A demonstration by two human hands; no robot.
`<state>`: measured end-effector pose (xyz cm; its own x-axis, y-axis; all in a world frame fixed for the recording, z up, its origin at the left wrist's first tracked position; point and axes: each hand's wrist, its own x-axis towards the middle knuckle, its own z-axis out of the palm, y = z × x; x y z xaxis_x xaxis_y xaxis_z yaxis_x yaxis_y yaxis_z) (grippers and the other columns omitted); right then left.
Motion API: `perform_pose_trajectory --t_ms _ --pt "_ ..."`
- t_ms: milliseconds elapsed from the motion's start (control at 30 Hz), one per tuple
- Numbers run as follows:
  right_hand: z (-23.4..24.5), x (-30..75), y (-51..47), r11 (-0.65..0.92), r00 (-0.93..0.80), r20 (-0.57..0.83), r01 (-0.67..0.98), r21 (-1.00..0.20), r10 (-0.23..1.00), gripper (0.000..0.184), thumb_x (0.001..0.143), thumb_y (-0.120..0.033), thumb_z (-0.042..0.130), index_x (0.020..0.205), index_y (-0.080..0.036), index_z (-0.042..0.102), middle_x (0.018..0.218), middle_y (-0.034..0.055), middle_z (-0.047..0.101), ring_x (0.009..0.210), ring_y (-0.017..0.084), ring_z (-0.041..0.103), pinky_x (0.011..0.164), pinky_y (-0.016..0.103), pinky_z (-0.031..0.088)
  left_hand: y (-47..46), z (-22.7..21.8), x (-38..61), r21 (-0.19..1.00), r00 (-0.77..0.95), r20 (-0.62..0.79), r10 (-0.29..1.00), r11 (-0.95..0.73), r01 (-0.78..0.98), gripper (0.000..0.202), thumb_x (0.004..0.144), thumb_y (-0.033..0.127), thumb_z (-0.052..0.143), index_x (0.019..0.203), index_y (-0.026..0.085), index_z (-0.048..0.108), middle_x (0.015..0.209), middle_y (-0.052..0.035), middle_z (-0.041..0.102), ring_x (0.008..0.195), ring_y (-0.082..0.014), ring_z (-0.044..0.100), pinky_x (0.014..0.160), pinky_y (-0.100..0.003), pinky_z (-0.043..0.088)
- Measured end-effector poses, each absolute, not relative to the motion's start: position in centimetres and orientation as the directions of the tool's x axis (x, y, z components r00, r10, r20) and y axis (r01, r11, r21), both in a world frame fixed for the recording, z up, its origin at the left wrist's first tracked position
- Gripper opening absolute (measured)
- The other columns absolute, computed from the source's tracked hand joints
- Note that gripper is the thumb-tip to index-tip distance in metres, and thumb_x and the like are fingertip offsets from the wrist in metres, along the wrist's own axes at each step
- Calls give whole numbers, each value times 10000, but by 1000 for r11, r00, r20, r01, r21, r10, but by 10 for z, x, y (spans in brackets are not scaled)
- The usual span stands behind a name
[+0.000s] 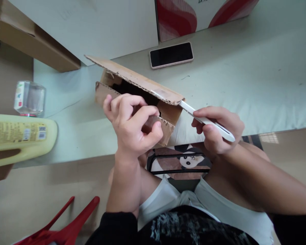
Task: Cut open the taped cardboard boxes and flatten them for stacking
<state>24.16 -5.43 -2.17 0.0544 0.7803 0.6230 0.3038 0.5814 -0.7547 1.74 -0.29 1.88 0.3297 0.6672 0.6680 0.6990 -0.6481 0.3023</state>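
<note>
A small brown cardboard box [105,93] with its lid flap [145,82] partly raised is at the front edge of the cloth-covered table. My left hand [132,126] grips the near wall of the box, several fingers hooked over its rim into the dark opening. What lies inside the box cannot be made out. In my right hand [220,127] is a white utility knife [210,123], held between thumb and fingers. Its front end meets the right corner of the lid flap; the blade itself is hidden.
Behind the box lies a phone [171,55], screen dark. A large white box [112,27] and a red-and-white box [178,20] stand at the back. To the left are a clear plastic container [30,97] and a yellow bottle [22,136]. A panda-patterned item [191,160] is by my lap.
</note>
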Motion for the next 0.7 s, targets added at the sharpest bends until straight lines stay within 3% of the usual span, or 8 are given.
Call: perform_pose_trajectory --t_ms 233,400,700 --pt "-20 240 -56 545 72 594 323 -774 801 249 954 -360 585 1134 -264 726 741 21 714 507 141 597 459 280 516 -6 20 19 393 310 527 791 -550 737 199 785 432 586 872 302 709 799 -13 706 984 -304 643 1169 -638 248" --pt "-18 238 -56 558 76 605 307 -771 793 248 946 -353 594 1143 -280 726 760 13 723 501 137 590 464 288 515 -4 19 18 375 336 606 721 -631 679 287 801 394 617 1055 288 699 785 -2 677 956 -279 640 1134 -572 271" --pt "-14 241 -58 567 79 611 294 -770 788 228 944 -376 600 1090 -273 741 688 7 703 472 135 586 450 287 503 -3 17 18 408 323 625 710 -651 640 81 773 317 654 817 295 719 803 13 681 965 -270 634 1134 -542 228"
